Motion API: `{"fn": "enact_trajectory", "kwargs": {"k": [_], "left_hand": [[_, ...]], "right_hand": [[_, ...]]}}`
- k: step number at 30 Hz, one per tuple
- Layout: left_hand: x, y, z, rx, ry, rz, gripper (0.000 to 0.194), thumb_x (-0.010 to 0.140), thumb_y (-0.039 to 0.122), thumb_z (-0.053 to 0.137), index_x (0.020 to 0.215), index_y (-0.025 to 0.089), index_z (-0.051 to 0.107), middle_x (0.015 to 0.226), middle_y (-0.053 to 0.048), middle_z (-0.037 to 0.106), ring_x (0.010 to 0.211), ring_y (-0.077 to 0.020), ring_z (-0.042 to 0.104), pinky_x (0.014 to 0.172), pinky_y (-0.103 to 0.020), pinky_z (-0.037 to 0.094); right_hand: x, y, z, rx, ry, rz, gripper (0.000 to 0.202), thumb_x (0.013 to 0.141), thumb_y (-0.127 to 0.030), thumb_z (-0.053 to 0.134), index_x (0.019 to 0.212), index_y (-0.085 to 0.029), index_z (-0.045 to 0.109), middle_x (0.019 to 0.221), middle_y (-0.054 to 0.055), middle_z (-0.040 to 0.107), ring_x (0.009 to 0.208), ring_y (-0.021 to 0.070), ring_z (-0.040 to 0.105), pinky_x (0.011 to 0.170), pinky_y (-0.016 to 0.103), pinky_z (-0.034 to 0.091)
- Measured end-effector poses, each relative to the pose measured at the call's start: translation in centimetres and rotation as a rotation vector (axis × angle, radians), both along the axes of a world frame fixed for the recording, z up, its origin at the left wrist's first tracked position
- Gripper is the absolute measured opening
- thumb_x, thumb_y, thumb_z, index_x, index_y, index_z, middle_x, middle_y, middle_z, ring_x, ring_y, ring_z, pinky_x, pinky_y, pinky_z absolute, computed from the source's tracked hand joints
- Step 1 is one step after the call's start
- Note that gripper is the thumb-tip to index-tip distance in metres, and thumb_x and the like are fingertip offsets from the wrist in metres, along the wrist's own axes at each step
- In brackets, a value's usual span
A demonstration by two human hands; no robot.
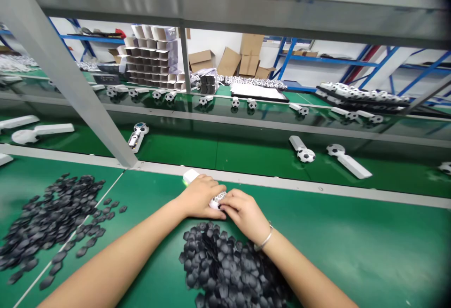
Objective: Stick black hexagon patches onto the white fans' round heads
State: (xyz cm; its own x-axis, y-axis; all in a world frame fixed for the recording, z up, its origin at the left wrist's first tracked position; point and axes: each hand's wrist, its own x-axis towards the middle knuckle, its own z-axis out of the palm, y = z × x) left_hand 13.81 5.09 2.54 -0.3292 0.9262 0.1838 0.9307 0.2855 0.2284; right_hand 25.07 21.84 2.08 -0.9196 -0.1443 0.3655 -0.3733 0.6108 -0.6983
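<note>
White device (190, 176), one, mid-frame: I see the left hand (202, 197) clamped round it, the right hand (244, 211) touching it, grip unclear; two black piles (229, 265), lower left and bottom centre; upper-right tray (426, 111) holding balls (362, 93).

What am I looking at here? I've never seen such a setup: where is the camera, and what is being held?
There is no machine arm, just a person's two bare hands. The only picture comes from a camera on that person's head, looking forward and down.

The left hand holds a white piece with a rounded, patterned end. The right hand has its fingertips at that end; whether they pinch something small is hard to tell.

On the green table lie a near pile of black pieces and a second pile to the left. Beyond a pale rail, similar white pieces with football-like ends lie on a green strip.
</note>
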Motion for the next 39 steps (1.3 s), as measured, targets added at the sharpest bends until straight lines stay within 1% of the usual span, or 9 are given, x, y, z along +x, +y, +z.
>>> {"fn": "enact_trajectory", "kwargs": {"k": [5,9,13,16,23,28,32,37,39], "left_hand": [[-0.4,-0.5,0.6,-0.004,-0.052,-0.1,0.049,0.084,0.062,0.051,0.115,0.024,0.057,0.098,-0.006,0.063,0.092,-0.025,0.053,0.086,-0.037,0.035],[-0.9,-0.7,0.6,0.014,-0.072,-0.121,0.044,0.088,0.057,0.048,0.117,0.025,0.056,0.101,-0.006,0.061,0.094,-0.0244,0.052,0.089,-0.038,0.034],[-1.3,-0.9,0.3,0.025,-0.053,-0.061,0.043,0.089,0.056,0.045,0.115,0.025,0.058,0.1,-0.006,0.06,0.093,-0.0242,0.051,0.087,-0.037,0.034],[-1.4,-1.0,0.2,0.011,-0.02,-0.008,0.042,0.089,0.056,0.045,0.116,0.026,0.057,0.099,-0.006,0.059,0.095,-0.0241,0.051,0.086,-0.037,0.034],[-0.8,-0.5,0.1,-0.038,0.046,0.113,0.05,0.087,0.057,0.047,0.125,0.025,0.053,0.101,-0.008,0.061,0.098,-0.0266,0.052,0.086,-0.039,0.037],[0.0,0.0,-0.2,-0.058,0.101,0.255,0.052,0.088,0.059,0.044,0.125,0.023,0.052,0.1,-0.01,0.062,0.095,-0.0286,0.054,0.084,-0.041,0.039],[0.4,-0.1,0.1,-0.074,0.066,0.264,0.059,0.081,0.058,0.055,0.129,0.024,0.048,0.105,-0.01,0.06,0.098,-0.0298,0.054,0.086,-0.042,0.04],[0.3,-0.5,0.7,-0.091,0.005,0.243,0.066,0.074,0.047,0.066,0.132,0.026,0.043,0.115,-0.01,0.055,0.103,-0.0295,0.054,0.089,-0.041,0.041],[0.2,-0.6,0.8,-0.114,0.001,0.216,0.065,0.076,0.048,0.065,0.132,0.026,0.041,0.116,-0.01,0.056,0.105,-0.03,0.053,0.09,-0.041,0.041]], "right_hand": [[-0.1,0.3,0.5,0.035,-0.102,-0.116,0.015,0.081,-0.01,0.065,0.094,-0.017,0.067,0.079,0.001,0.063,0.072,0.0154,0.058,0.067,0.026,0.045],[0.2,0.5,0.5,0.128,-0.245,0.013,0.011,0.081,-0.01,0.062,0.08,-0.018,0.07,0.075,0.001,0.067,0.069,0.0147,0.06,0.066,0.024,0.045],[1.0,-0.1,-0.1,0.2,-0.28,0.193,0.024,0.081,-0.008,0.059,0.094,-0.02,0.074,0.091,0.004,0.07,0.086,0.0169,0.064,0.083,0.025,0.046],[1.4,-0.6,-0.1,0.282,-0.274,0.255,0.029,0.081,-0.01,0.062,0.104,-0.022,0.073,0.1,0.004,0.067,0.091,0.0169,0.063,0.084,0.025,0.047],[2.0,-2.3,0.8,0.67,-0.202,0.206,0.009,0.087,-0.021,0.062,0.088,-0.018,0.071,0.089,0.003,0.067,0.08,0.0185,0.064,0.07,0.027,0.047],[2.6,-4.6,0.6,0.91,-0.131,0.153,0.007,0.086,-0.01,0.059,0.083,-0.013,0.065,0.082,0.008,0.064,0.071,0.0229,0.062,0.058,0.032,0.045],[2.4,-4.7,0.3,0.879,-0.145,0.075,0.011,0.086,-0.006,0.056,0.088,-0.011,0.065,0.083,0.012,0.066,0.073,0.0247,0.063,0.059,0.033,0.046],[1.7,-1.9,1.3,0.771,-0.188,0.008,0.013,0.088,-0.01,0.056,0.09,-0.015,0.067,0.08,0.008,0.068,0.073,0.0204,0.065,0.063,0.028,0.047],[1.4,-0.7,1.8,0.652,-0.179,-0.027,0.015,0.089,-0.013,0.056,0.095,-0.018,0.069,0.084,0.006,0.069,0.078,0.0189,0.065,0.07,0.027,0.048]]}}
